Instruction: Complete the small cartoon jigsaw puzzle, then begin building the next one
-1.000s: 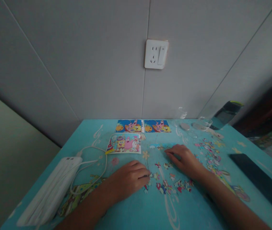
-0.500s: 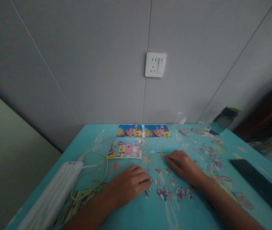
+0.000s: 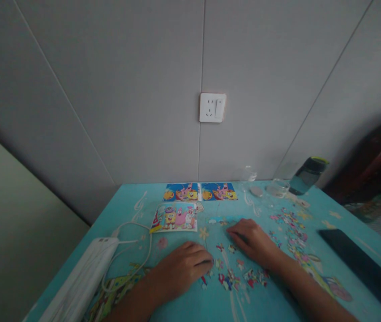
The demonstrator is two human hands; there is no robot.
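scattered small multicoloured jigsaw pieces (image 3: pixel 235 275) lie loose on the turquoise cartoon-printed tabletop (image 3: pixel 183 304), a little in from its near edge and about midway across, showing red, pink, white and blue specks too small to read. left hand (image 3: pixel 181 267) lies palm down just left of that cluster, knuckles up, fingers curled loosely so the fingertips touch the table at the cluster's left fringe; whether a piece is pinched under them cannot be told. its forearm runs back to the near edge. right hand (image 3: pixel 254 240) lies flat and palm down just beyond the cluster, fingers stretched leftward and slack, resting on the table with nothing seen in its grasp; its forearm slants toward the near right corner. toward the left edge a white oblong power bank (image 3: pixel 83 281) lies lengthwise with a white looped cable (image 3: pixel 136 243) curling from its far end. along the right edge lies a flat black rectangular slab (image 3: pixel 361 264). a second, longer drift of small pink and white jigsaw pieces (image 3: pixel 293 235) runs between that slab and the right hand. past the hands a cartoon picture card (image 3: pixel 175 217) lies flat, and two blue cartoon picture cards (image 3: pixel 199 191) sit side by side at the far edge. near the far right corner stands a dark translucent bottle with a green lid (image 3: pixel 306 175).
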